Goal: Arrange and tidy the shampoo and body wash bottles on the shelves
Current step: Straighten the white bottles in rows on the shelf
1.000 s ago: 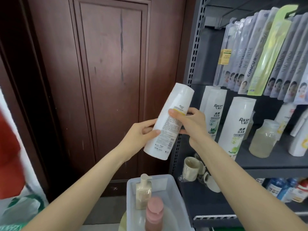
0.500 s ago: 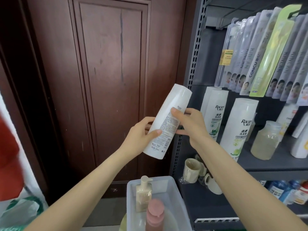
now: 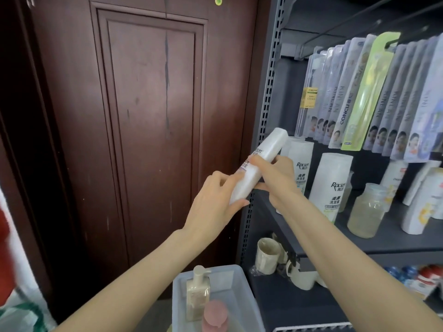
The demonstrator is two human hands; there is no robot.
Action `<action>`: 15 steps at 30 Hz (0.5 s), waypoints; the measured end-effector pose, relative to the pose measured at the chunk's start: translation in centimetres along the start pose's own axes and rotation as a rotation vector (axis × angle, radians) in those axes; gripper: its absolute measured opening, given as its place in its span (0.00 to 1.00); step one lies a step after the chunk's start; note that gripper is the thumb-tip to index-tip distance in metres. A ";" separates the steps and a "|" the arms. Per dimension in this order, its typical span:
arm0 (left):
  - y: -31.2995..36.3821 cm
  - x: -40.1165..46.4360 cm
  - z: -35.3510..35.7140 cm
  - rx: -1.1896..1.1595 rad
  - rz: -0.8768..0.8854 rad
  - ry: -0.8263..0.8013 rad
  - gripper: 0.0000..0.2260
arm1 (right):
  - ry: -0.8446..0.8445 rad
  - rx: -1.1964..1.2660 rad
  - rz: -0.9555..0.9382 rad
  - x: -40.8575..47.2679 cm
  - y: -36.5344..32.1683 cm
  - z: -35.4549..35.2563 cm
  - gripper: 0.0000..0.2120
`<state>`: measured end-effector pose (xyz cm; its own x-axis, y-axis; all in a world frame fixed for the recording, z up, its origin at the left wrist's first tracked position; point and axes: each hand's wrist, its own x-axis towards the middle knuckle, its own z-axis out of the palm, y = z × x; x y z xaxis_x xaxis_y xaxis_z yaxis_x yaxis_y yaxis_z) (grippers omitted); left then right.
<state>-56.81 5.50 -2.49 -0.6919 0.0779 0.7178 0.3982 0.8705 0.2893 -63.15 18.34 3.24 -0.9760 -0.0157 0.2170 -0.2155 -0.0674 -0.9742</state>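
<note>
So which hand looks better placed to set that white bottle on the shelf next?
Probably the right hand: it grips the white bottle higher up, on the side next to the shelf. The left hand holds its bottom end, further from the shelf.

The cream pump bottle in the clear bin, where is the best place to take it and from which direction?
Grip the cream pump bottle around its neck just under the pump head, coming straight down from above. It stands upright in the clear bin, whose walls block a side approach, and the pink bottle crowds its near side. Only its top is free for a hand.
</note>
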 end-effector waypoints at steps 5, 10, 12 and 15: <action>-0.1 2.4 -0.8 -0.365 -0.170 -0.168 0.25 | -0.147 -0.040 -0.083 -0.2 0.2 -2.2 0.16; 1.2 5.0 -0.6 -0.543 -0.229 -0.275 0.24 | -0.216 -0.082 -0.221 -0.6 -0.6 -3.4 0.16; 1.1 5.7 -0.5 -0.637 -0.276 -0.210 0.23 | -0.225 -0.090 -0.242 -0.2 -1.2 -4.4 0.16; 1.5 6.4 -0.3 -0.785 -0.289 -0.181 0.17 | -0.287 -0.063 -0.240 0.2 -1.8 -5.6 0.16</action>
<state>-60.43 7.14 2.74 -0.8894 0.0398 0.4554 0.4470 0.2841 0.8482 -63.10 24.03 4.66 -0.8513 -0.2860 0.4398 -0.4474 -0.0418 -0.8933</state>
